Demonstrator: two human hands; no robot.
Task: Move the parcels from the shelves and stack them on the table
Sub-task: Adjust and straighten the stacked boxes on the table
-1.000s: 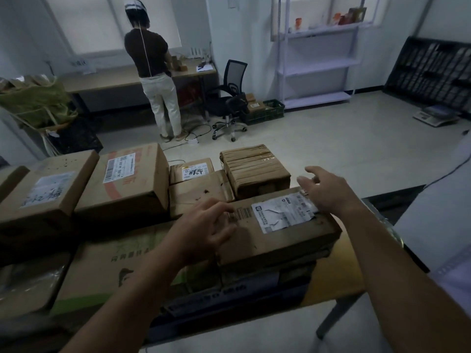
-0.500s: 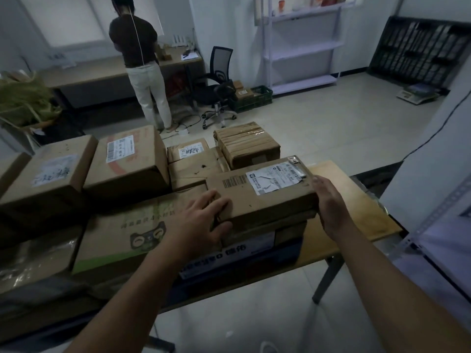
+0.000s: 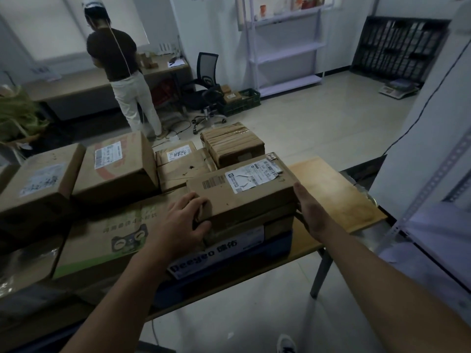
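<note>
Frame centre: left hand (image 3: 183,220) grips the top box (image 3: 244,197), right hand (image 3: 309,212) presses flat against its end; a skewed release could slide it off the boxes beneath (image 3: 277,225).

left hand (image 3: 182,222) grips parcel (image 3: 244,200) end, fingers curled; right hand (image 3: 309,210) flat, fingers straight; both forearms outstretched.

The blue box (image 3: 216,254) says "Deeyeo". The white label (image 3: 252,178) on the top box (image 3: 242,202) is too small to read.
</note>
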